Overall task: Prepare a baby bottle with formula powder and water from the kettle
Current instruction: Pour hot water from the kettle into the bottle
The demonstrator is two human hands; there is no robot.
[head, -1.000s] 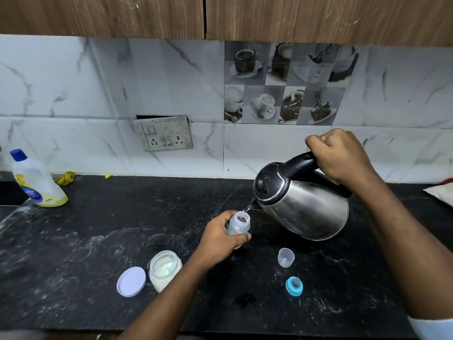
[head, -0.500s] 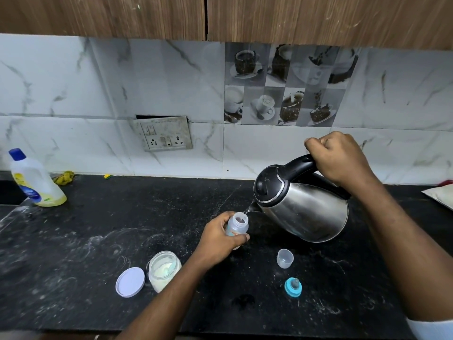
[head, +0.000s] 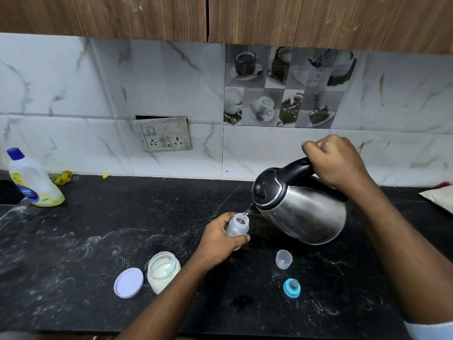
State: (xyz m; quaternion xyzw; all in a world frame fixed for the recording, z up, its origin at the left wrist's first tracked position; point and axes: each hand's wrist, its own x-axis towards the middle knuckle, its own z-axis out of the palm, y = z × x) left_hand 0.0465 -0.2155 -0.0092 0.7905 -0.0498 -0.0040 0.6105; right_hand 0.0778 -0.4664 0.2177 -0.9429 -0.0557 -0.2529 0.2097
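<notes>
My left hand [head: 219, 241] grips a small clear baby bottle [head: 239, 225], upright on the black counter [head: 98, 229]. My right hand [head: 335, 161] holds the black handle of a steel kettle [head: 301, 212], tilted left with its spout over the bottle's open mouth; a thin stream of water runs in. An open jar of formula powder [head: 163, 271] stands at the front left with its white lid [head: 128, 282] lying beside it. The clear bottle cap [head: 283, 259] and the blue teat ring [head: 291, 287] lie to the right of the bottle.
A yellow liquid bottle with a blue cap [head: 31, 182] stands at the far left by the wall. A socket plate [head: 163, 133] is on the marble backsplash. A pale packet [head: 438, 196] lies at the right edge. Wooden cabinets hang overhead.
The kettle stays tilted over the bottle and both hands hold almost the same place; water keeps running into the bottle.
</notes>
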